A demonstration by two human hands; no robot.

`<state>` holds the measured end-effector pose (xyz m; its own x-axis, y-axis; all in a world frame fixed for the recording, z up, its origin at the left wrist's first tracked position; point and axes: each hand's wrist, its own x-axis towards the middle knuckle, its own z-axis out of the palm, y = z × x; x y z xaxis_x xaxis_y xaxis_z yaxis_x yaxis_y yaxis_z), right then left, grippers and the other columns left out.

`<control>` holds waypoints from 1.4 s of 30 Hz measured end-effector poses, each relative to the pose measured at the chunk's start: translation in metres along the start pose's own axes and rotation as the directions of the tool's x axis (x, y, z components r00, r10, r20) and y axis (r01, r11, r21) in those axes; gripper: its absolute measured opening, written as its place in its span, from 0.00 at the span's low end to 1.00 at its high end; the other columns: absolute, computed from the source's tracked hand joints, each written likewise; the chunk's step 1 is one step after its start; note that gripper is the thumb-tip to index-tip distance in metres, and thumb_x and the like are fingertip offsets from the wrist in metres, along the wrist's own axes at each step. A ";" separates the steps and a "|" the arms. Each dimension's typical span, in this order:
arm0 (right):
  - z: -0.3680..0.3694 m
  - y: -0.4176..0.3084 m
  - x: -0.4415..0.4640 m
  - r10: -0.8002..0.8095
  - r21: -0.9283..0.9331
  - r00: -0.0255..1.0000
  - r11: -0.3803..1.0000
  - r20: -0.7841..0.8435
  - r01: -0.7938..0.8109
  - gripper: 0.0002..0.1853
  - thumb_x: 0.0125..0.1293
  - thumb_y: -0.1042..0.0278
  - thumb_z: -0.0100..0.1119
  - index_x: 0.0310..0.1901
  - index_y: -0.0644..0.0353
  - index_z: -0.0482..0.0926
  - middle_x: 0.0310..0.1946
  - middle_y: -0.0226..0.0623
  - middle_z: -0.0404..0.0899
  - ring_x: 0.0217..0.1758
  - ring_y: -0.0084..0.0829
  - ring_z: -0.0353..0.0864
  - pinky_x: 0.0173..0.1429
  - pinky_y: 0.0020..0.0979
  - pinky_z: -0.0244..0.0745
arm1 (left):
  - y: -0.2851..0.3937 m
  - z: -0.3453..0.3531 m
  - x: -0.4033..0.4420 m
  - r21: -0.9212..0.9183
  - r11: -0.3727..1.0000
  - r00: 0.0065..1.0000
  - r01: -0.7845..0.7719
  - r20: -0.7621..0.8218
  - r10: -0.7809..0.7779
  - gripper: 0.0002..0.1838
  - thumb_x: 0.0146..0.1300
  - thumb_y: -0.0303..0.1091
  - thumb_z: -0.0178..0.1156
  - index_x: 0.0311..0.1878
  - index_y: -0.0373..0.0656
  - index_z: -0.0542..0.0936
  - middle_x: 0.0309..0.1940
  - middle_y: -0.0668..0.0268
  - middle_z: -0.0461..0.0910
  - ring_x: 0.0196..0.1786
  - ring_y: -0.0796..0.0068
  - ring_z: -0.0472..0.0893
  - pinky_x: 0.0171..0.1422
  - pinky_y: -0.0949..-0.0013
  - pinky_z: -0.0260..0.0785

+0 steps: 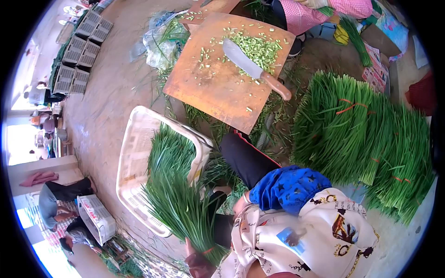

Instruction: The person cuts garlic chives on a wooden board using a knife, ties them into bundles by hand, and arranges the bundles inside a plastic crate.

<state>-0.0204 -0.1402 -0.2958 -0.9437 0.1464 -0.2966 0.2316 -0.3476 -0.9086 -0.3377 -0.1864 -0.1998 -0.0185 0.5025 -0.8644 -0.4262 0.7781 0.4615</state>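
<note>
A bundle of long green stalks [185, 208] lies over the near edge of a white plastic crate [134, 153], its tied end by my body. My left hand [190, 248] is against this bundle, with only part of its fingers showing. More green leaves [169, 150] fill part of the crate. My right hand [241, 204], below a blue patterned sleeve, rests by my leg, its fingers mostly hidden. Ahead, a cleaver [243, 59] with a wooden handle lies on a wooden board [199, 88] beside chopped green pieces [264, 48].
Tied green bundles [343, 111] are piled at the right. Plastic bags [162, 46] lie left of the board. A co-worker in pink checked sleeves [347, 5] sits beyond it. Stacked crates [76, 53] stand far left; other people and a white crate [97, 217] are lower left.
</note>
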 end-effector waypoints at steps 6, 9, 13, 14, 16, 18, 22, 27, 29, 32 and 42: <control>0.011 -0.023 -0.025 0.050 0.289 0.995 0.955 0.089 -0.073 0.27 0.63 0.48 0.43 0.50 0.66 0.70 0.51 0.39 0.71 0.53 0.27 0.67 0.57 0.30 0.61 | 0.003 -0.018 0.000 0.296 0.955 0.992 -0.012 -0.117 0.049 0.33 0.57 0.56 0.49 0.60 0.47 0.59 0.52 0.54 0.68 0.46 0.48 0.74 0.40 0.36 0.68; 0.027 0.005 -0.021 -0.022 0.292 0.970 0.955 0.243 -0.051 0.32 0.65 0.43 0.36 0.58 0.66 0.62 0.58 0.33 0.61 0.59 0.20 0.57 0.64 0.27 0.51 | 0.006 0.089 -0.069 0.403 0.877 0.930 -0.261 -0.138 0.340 0.25 0.59 0.45 0.49 0.56 0.41 0.63 0.44 0.56 0.72 0.39 0.63 0.78 0.32 0.62 0.76; 0.026 -0.027 -0.065 0.137 -0.112 0.983 0.986 0.119 -0.124 0.30 0.64 0.45 0.38 0.52 0.66 0.69 0.53 0.43 0.69 0.55 0.33 0.67 0.59 0.28 0.58 | -0.009 0.017 -0.027 0.398 0.837 0.900 -0.376 -0.056 0.432 0.23 0.57 0.34 0.55 0.55 0.35 0.66 0.42 0.61 0.75 0.41 0.73 0.74 0.46 0.71 0.67; 0.022 -0.028 -0.059 0.187 -0.155 0.980 0.973 0.075 -0.173 0.28 0.65 0.47 0.38 0.51 0.66 0.70 0.50 0.44 0.71 0.53 0.33 0.69 0.58 0.29 0.60 | -0.007 -0.002 -0.009 0.462 0.777 0.863 -0.428 -0.047 0.503 0.23 0.56 0.33 0.56 0.54 0.35 0.67 0.42 0.62 0.74 0.42 0.74 0.74 0.48 0.71 0.66; 0.022 -0.042 -0.064 0.300 -0.262 0.953 0.918 -0.032 -0.298 0.25 0.65 0.49 0.40 0.47 0.65 0.73 0.43 0.44 0.75 0.47 0.34 0.73 0.54 0.29 0.65 | -0.017 0.004 -0.019 0.280 0.818 0.845 -0.502 -0.044 0.534 0.21 0.57 0.31 0.56 0.53 0.35 0.67 0.42 0.63 0.74 0.41 0.76 0.74 0.48 0.73 0.66; 0.024 -0.063 -0.070 0.330 -0.350 0.931 0.863 -0.153 -0.364 0.21 0.63 0.52 0.43 0.41 0.62 0.76 0.36 0.43 0.78 0.40 0.33 0.76 0.47 0.30 0.69 | -0.018 0.012 -0.036 0.279 0.801 0.823 -0.530 -0.059 0.565 0.21 0.57 0.31 0.55 0.53 0.35 0.67 0.42 0.63 0.74 0.41 0.76 0.74 0.47 0.73 0.66; 0.004 -0.061 -0.051 -0.127 -0.283 0.892 0.959 -0.434 -0.002 0.17 0.60 0.61 0.50 0.45 0.63 0.73 0.38 0.43 0.77 0.39 0.34 0.78 0.45 0.29 0.71 | -0.021 0.017 -0.026 0.278 0.755 0.780 -0.594 -0.030 0.625 0.20 0.57 0.30 0.54 0.52 0.35 0.67 0.41 0.65 0.74 0.40 0.77 0.73 0.47 0.74 0.66; -0.001 -0.129 -0.010 -0.484 -0.593 0.593 0.805 -0.643 0.014 0.14 0.58 0.65 0.53 0.43 0.63 0.72 0.33 0.43 0.76 0.38 0.39 0.77 0.43 0.32 0.72 | -0.024 0.012 -0.026 0.262 0.756 0.781 -0.599 -0.013 0.624 0.20 0.57 0.31 0.55 0.52 0.34 0.67 0.40 0.65 0.75 0.39 0.77 0.73 0.46 0.74 0.66; -0.008 -0.135 0.007 -0.650 -0.765 0.495 0.643 -0.576 -0.046 0.13 0.58 0.63 0.53 0.40 0.63 0.72 0.30 0.44 0.75 0.37 0.41 0.76 0.42 0.33 0.72 | -0.026 0.013 -0.023 0.265 0.761 0.784 -0.593 -0.026 0.620 0.20 0.56 0.32 0.55 0.52 0.34 0.68 0.39 0.65 0.75 0.39 0.78 0.73 0.45 0.75 0.66; -0.013 -0.133 0.029 -0.495 -0.819 0.685 0.503 -0.535 -0.277 0.16 0.58 0.55 0.49 0.31 0.63 0.70 0.27 0.47 0.74 0.34 0.44 0.75 0.37 0.38 0.71 | -0.023 0.015 -0.023 0.260 0.765 0.790 -0.590 -0.009 0.612 0.19 0.57 0.31 0.54 0.51 0.33 0.68 0.40 0.64 0.75 0.40 0.77 0.74 0.45 0.75 0.66; -0.006 -0.131 0.006 -0.546 -0.824 0.726 0.564 -0.418 -0.051 0.09 0.59 0.62 0.50 0.27 0.59 0.70 0.22 0.43 0.73 0.27 0.43 0.74 0.29 0.39 0.68 | -0.022 -0.005 -0.010 0.151 0.843 0.854 -0.516 0.012 0.520 0.21 0.56 0.34 0.56 0.52 0.35 0.68 0.40 0.64 0.75 0.39 0.76 0.74 0.45 0.73 0.67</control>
<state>-0.0550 -0.0885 -0.1804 -0.7130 0.6833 0.1576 0.3729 0.5598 -0.7400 -0.3327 -0.2102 -0.2017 -0.2262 0.8386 -0.4956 -0.2130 0.4538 0.8652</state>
